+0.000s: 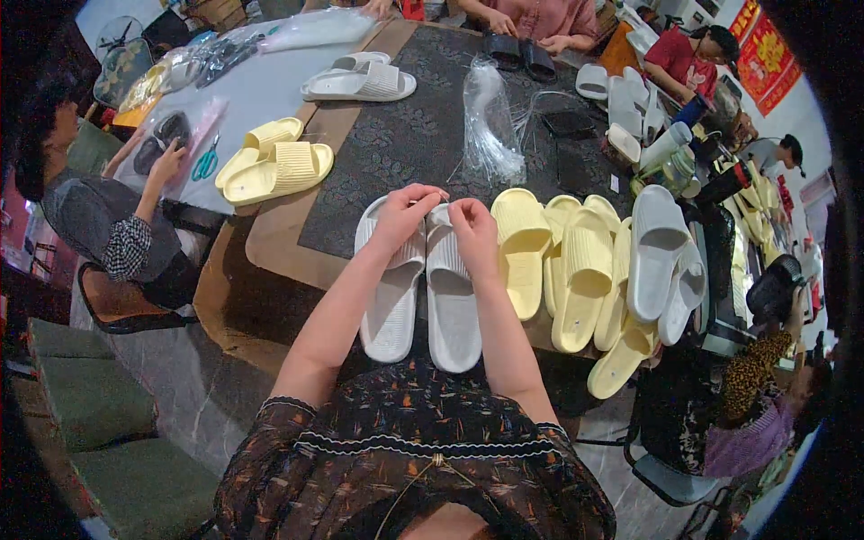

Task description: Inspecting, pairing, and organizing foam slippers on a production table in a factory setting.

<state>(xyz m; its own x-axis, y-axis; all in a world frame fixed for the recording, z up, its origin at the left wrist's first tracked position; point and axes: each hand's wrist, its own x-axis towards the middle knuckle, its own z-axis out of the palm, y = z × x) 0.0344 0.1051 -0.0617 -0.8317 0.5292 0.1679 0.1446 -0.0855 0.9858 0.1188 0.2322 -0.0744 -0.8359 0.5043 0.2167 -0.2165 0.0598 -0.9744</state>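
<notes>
Pair of grey slippers (421,288) at tabletop (270,229) near edge, left hand (402,214) and right hand (472,225) each pinched shut at their straps; heels overhang, likely slipping off if tugged.

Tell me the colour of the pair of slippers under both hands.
Pale grey-white, ribbed straps; the pair of slippers shows clearly in the head view.

The white slippers (423,288) at the near edge of the desk (270,238) look like soft matt foam, ribbed across the straps. The pale yellow slippers (567,261) beside them have the same dull, grooved finish. The desk shows smooth brown wood around a dark patterned mat (405,135). Thin clear plastic bags (490,126) at its middle are glossy and crinkled.
</notes>
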